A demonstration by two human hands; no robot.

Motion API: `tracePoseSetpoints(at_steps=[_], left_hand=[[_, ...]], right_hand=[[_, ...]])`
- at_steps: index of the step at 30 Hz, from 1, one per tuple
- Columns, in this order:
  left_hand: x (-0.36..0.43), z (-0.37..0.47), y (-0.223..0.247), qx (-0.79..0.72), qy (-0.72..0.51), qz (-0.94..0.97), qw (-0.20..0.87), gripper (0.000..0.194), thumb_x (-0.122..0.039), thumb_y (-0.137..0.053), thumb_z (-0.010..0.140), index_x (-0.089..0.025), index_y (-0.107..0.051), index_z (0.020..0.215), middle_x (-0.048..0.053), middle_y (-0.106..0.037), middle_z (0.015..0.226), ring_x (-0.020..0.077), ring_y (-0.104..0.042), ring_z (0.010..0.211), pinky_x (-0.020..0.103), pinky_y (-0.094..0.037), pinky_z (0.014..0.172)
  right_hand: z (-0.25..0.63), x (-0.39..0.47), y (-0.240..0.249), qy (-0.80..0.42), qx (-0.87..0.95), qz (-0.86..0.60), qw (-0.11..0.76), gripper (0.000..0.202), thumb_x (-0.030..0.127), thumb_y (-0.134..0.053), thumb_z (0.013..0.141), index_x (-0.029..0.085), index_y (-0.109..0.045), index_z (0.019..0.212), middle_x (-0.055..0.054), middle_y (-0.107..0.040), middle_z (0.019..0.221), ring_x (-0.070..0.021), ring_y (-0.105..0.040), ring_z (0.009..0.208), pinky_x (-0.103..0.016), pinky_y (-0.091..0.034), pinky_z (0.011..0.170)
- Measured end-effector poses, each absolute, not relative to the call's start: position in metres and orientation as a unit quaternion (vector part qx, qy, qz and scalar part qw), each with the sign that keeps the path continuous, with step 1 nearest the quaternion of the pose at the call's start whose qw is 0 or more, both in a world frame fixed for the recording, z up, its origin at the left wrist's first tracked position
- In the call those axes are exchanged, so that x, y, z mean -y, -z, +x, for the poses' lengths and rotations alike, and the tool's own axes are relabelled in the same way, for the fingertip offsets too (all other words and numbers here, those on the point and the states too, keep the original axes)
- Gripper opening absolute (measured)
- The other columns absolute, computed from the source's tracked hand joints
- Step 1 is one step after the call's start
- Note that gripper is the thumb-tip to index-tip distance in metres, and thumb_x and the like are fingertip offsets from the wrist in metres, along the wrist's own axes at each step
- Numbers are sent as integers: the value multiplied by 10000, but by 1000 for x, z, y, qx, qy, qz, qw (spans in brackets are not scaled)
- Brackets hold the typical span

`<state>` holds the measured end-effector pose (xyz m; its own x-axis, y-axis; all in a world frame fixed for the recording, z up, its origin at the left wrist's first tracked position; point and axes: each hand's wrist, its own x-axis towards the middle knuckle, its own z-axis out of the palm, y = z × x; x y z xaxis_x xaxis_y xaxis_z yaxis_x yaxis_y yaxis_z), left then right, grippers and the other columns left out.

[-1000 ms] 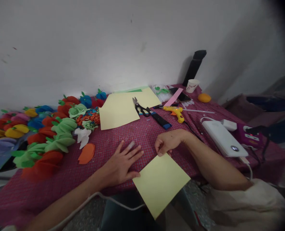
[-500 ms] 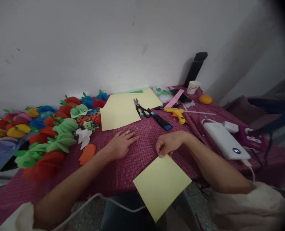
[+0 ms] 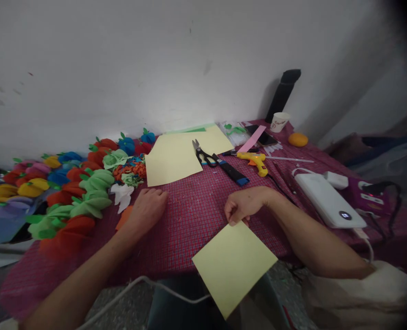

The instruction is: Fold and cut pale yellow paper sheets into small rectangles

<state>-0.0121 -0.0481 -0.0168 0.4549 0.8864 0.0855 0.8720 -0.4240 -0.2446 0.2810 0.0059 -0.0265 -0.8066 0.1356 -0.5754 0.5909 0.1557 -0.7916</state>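
Note:
My right hand (image 3: 240, 204) pinches the upper corner of a pale yellow square sheet (image 3: 235, 268), which hangs over the table's front edge. My left hand (image 3: 149, 207) rests knuckles up on the checked cloth with its fingers curled in; its fingertips are hidden, and nothing shows in it. Beside it lie white cut pieces (image 3: 122, 196) and an orange piece (image 3: 123, 217), partly covered by the hand. Beyond both hands, larger pale yellow sheets (image 3: 170, 160) lie flat, with black-handled scissors (image 3: 203, 155) on their edge.
Colourful felt pumpkin-like shapes (image 3: 92, 201) crowd the left side near a heap of scraps (image 3: 129, 170). To the right are a yellow glue gun (image 3: 254, 161), a black-and-blue cutter (image 3: 231, 169), a white power bank (image 3: 330, 199), a purple socket block (image 3: 368, 197), a paper cup (image 3: 279, 122) and an orange fruit (image 3: 298, 139).
My left hand has moved left toward the orange piece, and its spread fingers have curled in. My right hand still holds the square sheet in about the same place.

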Motion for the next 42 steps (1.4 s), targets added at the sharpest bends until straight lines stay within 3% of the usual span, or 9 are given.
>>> tracePoseSetpoints(at_steps=[3,9,14,21,28,31,36,40,42], left_hand=[[45,-2,16,477,6,-874,90,238,-207,-407,826,-221,-573,997,46,-620,927,204,-525,915,372,-315,825],[40,13,24,455,-38,-883,106,189,-166,-408,826,-180,-580,752,39,-609,756,191,-537,772,354,-327,765],[44,-13,20,544,-53,-820,172,173,-108,-403,793,-140,-568,752,98,-601,774,234,-537,792,373,-325,751],[35,23,26,533,32,-841,87,230,-343,-385,849,-195,-561,843,57,-583,906,216,-496,908,366,-312,792],[30,11,30,587,-7,-797,144,233,-144,-338,833,-133,-570,848,120,-569,909,249,-491,922,401,-319,801],[40,-1,27,614,10,-767,187,317,-104,-308,825,-119,-543,1037,161,-502,1157,282,-413,1094,452,-264,886],[67,-2,32,473,-38,-874,104,520,-72,-278,811,-292,-356,1276,15,-402,1326,220,-297,1237,475,-139,1000],[80,-23,29,576,-24,-803,151,479,-74,-272,800,-161,-431,1244,133,-447,1278,303,-292,1233,564,-108,981],[81,-26,24,591,-8,-792,151,486,-60,-286,788,-166,-440,1237,145,-421,1296,311,-276,1242,573,-111,977]], right_hand=[[281,-6,27,603,-736,244,188,275,358,-590,705,108,-636,810,2,-596,633,-90,-564,545,-183,-440,501],[282,-7,30,609,-731,246,186,310,386,-615,674,109,-639,812,3,-608,631,-88,-562,535,-183,-438,502],[282,-7,28,604,-737,241,185,290,372,-600,692,109,-637,811,0,-606,633,-94,-567,548,-184,-435,499],[281,-6,28,596,-738,251,192,288,371,-581,712,111,-637,822,3,-603,638,-89,-566,549,-181,-434,503],[281,-6,29,599,-739,243,188,264,348,-588,708,110,-636,812,4,-597,623,-89,-566,547,-177,-435,500],[281,-7,28,599,-740,239,190,290,374,-594,697,108,-635,803,1,-601,627,-89,-564,540,-183,-435,504],[281,-6,29,600,-741,238,185,306,390,-610,675,109,-634,796,5,-594,621,-91,-559,535,-190,-434,503],[281,-7,29,595,-742,241,192,282,371,-601,686,115,-631,800,6,-594,634,-91,-567,555,-177,-429,500],[281,-7,29,594,-743,238,195,279,368,-597,689,114,-630,798,4,-596,634,-93,-568,552,-180,-430,497]])
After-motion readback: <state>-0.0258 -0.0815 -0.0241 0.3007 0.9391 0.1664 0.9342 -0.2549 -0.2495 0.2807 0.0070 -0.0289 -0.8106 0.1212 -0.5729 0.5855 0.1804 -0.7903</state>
